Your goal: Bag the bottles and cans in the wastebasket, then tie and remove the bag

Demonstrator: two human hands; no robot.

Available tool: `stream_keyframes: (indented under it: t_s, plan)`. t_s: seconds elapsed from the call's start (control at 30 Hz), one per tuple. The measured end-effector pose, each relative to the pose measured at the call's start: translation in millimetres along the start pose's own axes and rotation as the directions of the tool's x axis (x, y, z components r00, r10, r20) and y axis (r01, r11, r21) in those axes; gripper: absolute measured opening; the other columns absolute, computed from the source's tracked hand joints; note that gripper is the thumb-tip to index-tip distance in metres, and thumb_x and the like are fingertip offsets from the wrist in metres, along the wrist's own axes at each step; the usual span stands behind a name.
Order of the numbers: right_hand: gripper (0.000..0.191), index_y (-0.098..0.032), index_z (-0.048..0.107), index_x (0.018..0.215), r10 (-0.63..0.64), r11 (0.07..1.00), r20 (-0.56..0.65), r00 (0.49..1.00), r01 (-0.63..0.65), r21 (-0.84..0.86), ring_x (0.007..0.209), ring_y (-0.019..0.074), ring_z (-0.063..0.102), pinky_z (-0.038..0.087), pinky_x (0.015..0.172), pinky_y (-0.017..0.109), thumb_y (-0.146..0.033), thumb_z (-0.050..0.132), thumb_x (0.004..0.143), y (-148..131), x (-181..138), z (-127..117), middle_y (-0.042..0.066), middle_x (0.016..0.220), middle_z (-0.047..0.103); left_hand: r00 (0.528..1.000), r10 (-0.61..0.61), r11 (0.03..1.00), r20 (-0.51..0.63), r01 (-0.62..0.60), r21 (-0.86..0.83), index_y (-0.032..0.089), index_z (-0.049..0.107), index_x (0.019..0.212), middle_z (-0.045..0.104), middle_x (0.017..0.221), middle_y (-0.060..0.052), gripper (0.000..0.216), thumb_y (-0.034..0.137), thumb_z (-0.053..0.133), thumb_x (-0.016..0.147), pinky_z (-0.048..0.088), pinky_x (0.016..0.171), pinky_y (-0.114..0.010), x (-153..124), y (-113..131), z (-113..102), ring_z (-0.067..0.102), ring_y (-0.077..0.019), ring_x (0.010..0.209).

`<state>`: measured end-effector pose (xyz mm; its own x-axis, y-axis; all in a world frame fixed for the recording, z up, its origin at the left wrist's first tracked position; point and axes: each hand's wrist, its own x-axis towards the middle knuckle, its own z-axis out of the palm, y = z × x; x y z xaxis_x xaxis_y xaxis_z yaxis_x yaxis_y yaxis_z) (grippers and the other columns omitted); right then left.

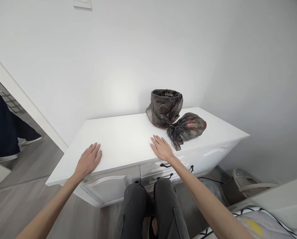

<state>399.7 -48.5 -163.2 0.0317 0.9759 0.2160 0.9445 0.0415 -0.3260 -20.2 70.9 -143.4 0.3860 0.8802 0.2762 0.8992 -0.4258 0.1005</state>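
My left hand [89,159] lies flat on the left part of a white cabinet top [120,137], fingers stretched out and nothing in them. Flat near the front edge, further right, rests my right hand [162,148], open and holding nothing. Just to its right lies a dark, see-through plastic bag [190,126], knotted, with something red and green printed showing inside. Behind that, against the wall side, stands a bin [166,106] lined with a dark plastic bag folded over its rim. The bin's inside is mostly hidden.
Drawers with dark handles [165,165] and a cabinet door [108,187] face me below the top. A grey-beige bin or basket [238,186] stands on the floor at right, near patterned bedding [258,222]. A person's dark trousers [4,122] show through the doorway at left.
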Motion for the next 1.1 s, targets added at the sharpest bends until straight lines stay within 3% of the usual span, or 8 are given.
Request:
stream_keyframes:
  t_s: [0.13, 0.27, 0.4, 0.53, 0.7, 0.9, 1.0, 1.1]
  plan:
    - [0.054, -0.011, 0.054, 0.158, -0.065, 0.998, -0.090, 0.994, 0.067, 0.015, 0.158, 0.0312, 0.042, 0.030, 0.131, 0.050, -0.036, 0.040, 0.112, -12.6, -13.5, -9.3, 0.020, 0.173, 0.040, 1.000, 0.024, 1.000, -0.009, -0.024, -0.002, 0.006, 0.053, 0.158, 0.044, 0.170, -0.020, 0.070, 0.048, 0.028, 0.108, 0.033, 0.131, -0.058, 3.1, -6.2, 5.8, 0.036, -0.0369, 0.162]
    - [0.040, -0.020, 0.067, 0.140, -0.168, 0.982, -0.343, 0.924, 0.187, 0.024, 0.128, 0.0296, 0.066, 0.053, 0.111, 0.046, -0.027, 0.049, 0.106, -24.7, -28.0, -45.5, 0.017, 0.155, 0.059, 0.998, 0.040, 0.999, -0.038, -0.041, -0.008, 0.005, 0.056, 0.155, 0.048, 0.167, -0.021, 0.069, 0.047, 0.028, 0.108, 0.033, 0.132, -0.057, 3.4, -6.2, 5.2, 0.039, -0.0376, 0.160]
    - [0.034, -0.020, 0.068, 0.130, 0.032, 0.999, -0.492, 0.870, -0.049, -0.023, 0.097, 0.0249, 0.071, 0.059, 0.080, 0.037, -0.024, 0.049, 0.102, -13.0, -23.2, -94.7, 0.016, 0.141, 0.061, 0.999, 0.031, 1.000, -0.039, -0.031, -0.005, 0.006, 0.056, 0.155, 0.048, 0.168, -0.019, 0.069, 0.047, 0.027, 0.108, 0.035, 0.131, -0.057, 2.0, -1.4, -0.6, 0.040, -0.0368, 0.160]
    - [0.041, -0.017, 0.058, 0.141, 0.286, 0.927, -0.342, 0.895, -0.349, -0.137, 0.088, 0.0237, 0.072, 0.055, 0.074, 0.036, -0.019, 0.046, 0.102, 15.5, -4.6, -121.8, 0.018, 0.143, 0.056, 1.000, 0.003, 1.000, -0.011, -0.003, 0.004, 0.007, 0.054, 0.157, 0.046, 0.169, -0.017, 0.071, 0.048, 0.026, 0.108, 0.034, 0.132, -0.055, 1.0, 2.9, -5.2, 0.039, -0.0354, 0.161]
    - [0.047, -0.014, 0.051, 0.146, 0.369, 0.877, -0.163, 0.915, -0.401, -0.266, 0.103, 0.0274, 0.072, 0.053, 0.080, 0.036, -0.008, 0.046, 0.099, 37.6, 8.9, -114.9, 0.021, 0.138, 0.055, 1.000, -0.005, 1.000, -0.001, 0.005, -0.003, 0.007, 0.053, 0.158, 0.043, 0.171, -0.017, 0.071, 0.048, 0.024, 0.108, 0.034, 0.132, -0.056, -2.2, 5.9, -7.1, 0.036, -0.0355, 0.162]
    - [0.036, -0.016, 0.053, 0.132, 0.271, 0.944, -0.245, 0.931, -0.306, -0.119, 0.116, 0.0287, 0.062, 0.052, 0.089, 0.036, -0.009, 0.051, 0.096, 37.1, -1.8, -91.5, 0.017, 0.129, 0.056, 0.998, 0.040, 0.997, -0.040, -0.043, -0.060, 0.007, 0.060, 0.151, 0.052, 0.165, -0.019, 0.068, 0.049, 0.030, 0.106, 0.039, 0.128, -0.061, -3.3, 7.4, -11.8, 0.043, -0.0388, 0.158]
    - [0.036, -0.019, 0.055, 0.126, 0.144, 0.989, -0.318, 0.937, -0.151, 0.003, 0.112, 0.0276, 0.060, 0.051, 0.096, 0.038, -0.009, 0.053, 0.092, 22.8, -15.6, -80.0, 0.013, 0.122, 0.057, 0.973, 0.196, 0.970, -0.122, -0.210, -0.119, 0.017, 0.071, 0.136, 0.067, 0.150, -0.016, 0.055, 0.046, 0.037, 0.105, 0.044, 0.125, -0.059, -0.3, 30.7, -22.5, 0.054, -0.0361, 0.150]
    - [0.037, -0.021, 0.057, 0.124, 0.017, 0.993, -0.370, 0.929, 0.028, 0.116, 0.110, 0.0281, 0.058, 0.052, 0.099, 0.042, -0.008, 0.053, 0.090, -3.6, -27.6, -69.2, 0.011, 0.118, 0.059, 0.911, 0.357, 0.894, -0.207, -0.397, -0.207, 0.027, 0.075, 0.128, 0.076, 0.135, -0.011, 0.042, 0.045, 0.045, 0.105, 0.049, 0.121, -0.055, 2.1, 78.6, -34.5, 0.063, -0.0322, 0.140]
